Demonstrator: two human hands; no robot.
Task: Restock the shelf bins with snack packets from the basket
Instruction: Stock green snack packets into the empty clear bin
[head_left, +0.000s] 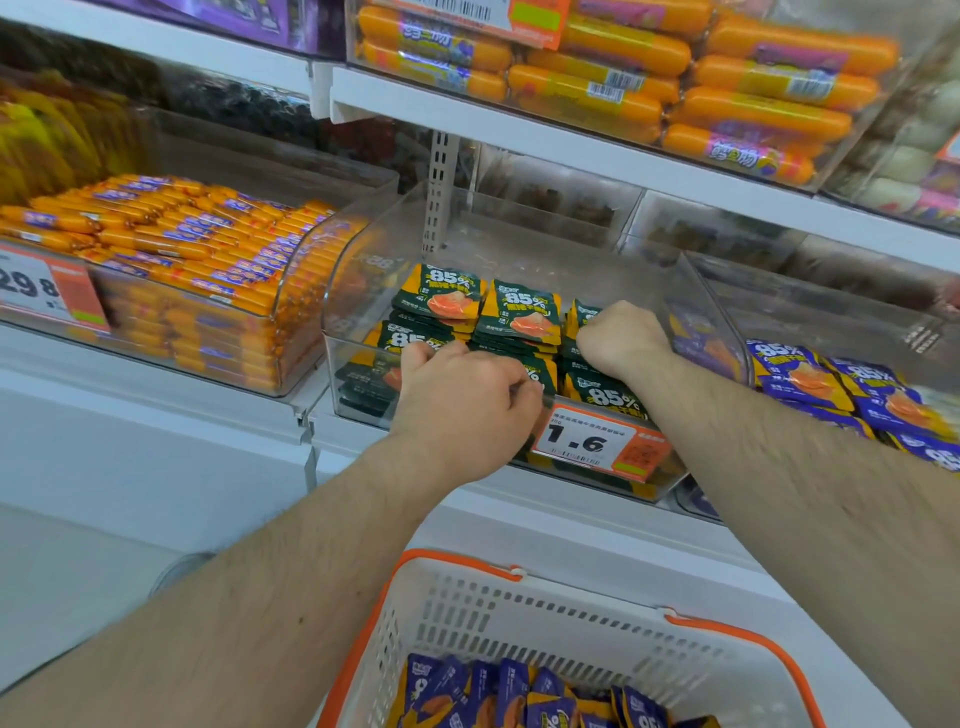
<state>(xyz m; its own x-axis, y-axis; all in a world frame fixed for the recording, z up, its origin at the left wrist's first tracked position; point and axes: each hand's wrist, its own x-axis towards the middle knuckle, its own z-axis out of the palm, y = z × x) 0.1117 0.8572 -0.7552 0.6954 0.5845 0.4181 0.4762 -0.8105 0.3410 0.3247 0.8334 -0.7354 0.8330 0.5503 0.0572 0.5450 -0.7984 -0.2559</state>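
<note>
Both hands, left (462, 405) and right (621, 332), have their grip curled onto green packets (519, 317) in the bin (363, 291)

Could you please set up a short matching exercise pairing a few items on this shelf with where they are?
Things:
1. green packets
2. purple packets
3. price tag marked 1.6
4. small orange sausages

Places:
A. in the white basket
B. on the front of the middle bin
C. in the bin to the left
D. in the middle bin, under both hands

Pairs: 1-D, 2-A, 3-B, 4-C
</note>
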